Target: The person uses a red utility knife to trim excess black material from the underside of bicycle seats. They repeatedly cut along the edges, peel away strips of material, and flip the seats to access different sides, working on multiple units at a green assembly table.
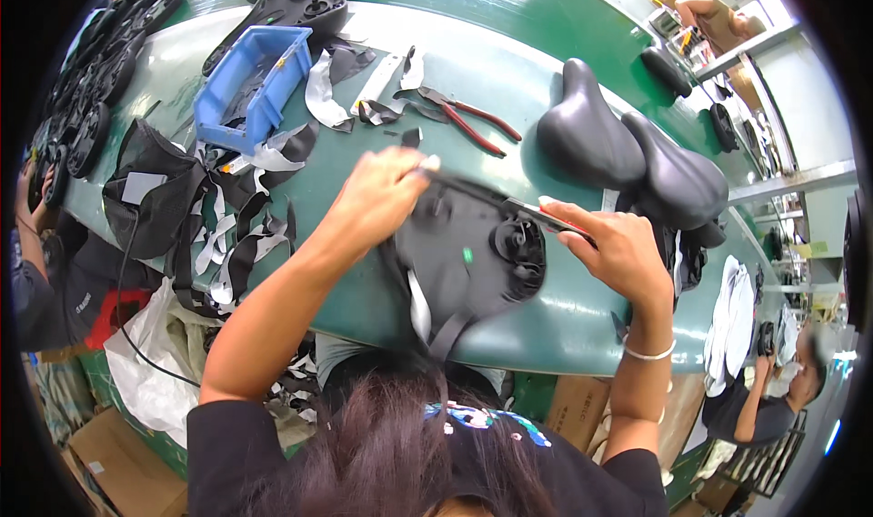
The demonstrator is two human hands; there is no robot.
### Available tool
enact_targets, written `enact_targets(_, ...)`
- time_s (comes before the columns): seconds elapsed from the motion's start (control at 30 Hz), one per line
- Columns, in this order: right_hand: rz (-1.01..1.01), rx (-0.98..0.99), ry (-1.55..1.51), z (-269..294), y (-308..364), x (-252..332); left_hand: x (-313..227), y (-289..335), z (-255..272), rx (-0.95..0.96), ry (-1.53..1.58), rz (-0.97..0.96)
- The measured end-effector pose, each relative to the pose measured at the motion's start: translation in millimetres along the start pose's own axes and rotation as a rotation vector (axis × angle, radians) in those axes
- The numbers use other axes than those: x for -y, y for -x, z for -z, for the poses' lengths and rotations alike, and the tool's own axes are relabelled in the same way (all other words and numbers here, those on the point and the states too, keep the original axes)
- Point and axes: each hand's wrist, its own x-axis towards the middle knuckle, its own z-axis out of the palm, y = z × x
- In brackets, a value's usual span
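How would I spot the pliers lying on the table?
On the green table, look between the blue plastic bin and the black saddles. The pliers lie there. Their splayed red handles set them apart from the black and white scraps nearby.

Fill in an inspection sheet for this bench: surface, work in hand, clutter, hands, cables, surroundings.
Surface: green tabletop, glossy.
Work in hand: black saddle, underside showing, partly blurred.
Clutter: blue bin, black and white strips, red-handled pliers.
Hands: left hand closed on the saddle's far edge; right hand grips a red-and-dark tool, kind unclear.
Cables: one black cord leaves the table's left side.
Surroundings: two more saddles at right; co-workers both sides.
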Motion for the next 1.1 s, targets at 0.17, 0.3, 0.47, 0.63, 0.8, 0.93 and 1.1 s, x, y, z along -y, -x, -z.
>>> enact_targets(0.17,0.243,0.039,0.034,0.8,-6.4,15.3,-15.9,21.9,11.0,0.255,0.569,-0.082)
enact_targets(0.3,-0.007,0.148,0.075,1.0,43.6,24.0,-14.8,6.4,79.3,-0.050,1.134,-0.198)
enact_targets(0.47,-0.088,0.060,0.038,-2.5,71.0,10.7,-38.3,-1.0,106.5,0.125,0.319,-0.208)
enact_targets(0.63,-0.146,0.102,-0.229,-1.8,68.2,-3.6,-5.3,65.8,45.1,0.769,-0.354,0.272)
enact_targets(0.8,-0.039,-0.083,-0.230,-23.3,50.7,-20.0,-13.6,96.2,-20.3,0.259,0.501,0.354)
enact_targets(0.93,-0.208,-0.186,-0.042,-70.5,53.3,-5.7,-37.6,38.6,-21.3,0.064,0.493,0.151)
enact_targets(1.1,-0.426,-0.178,-0.331,-91.2,92.9,56.8,-44.8,67.9,-34.7,-0.050,0.194,-0.034)
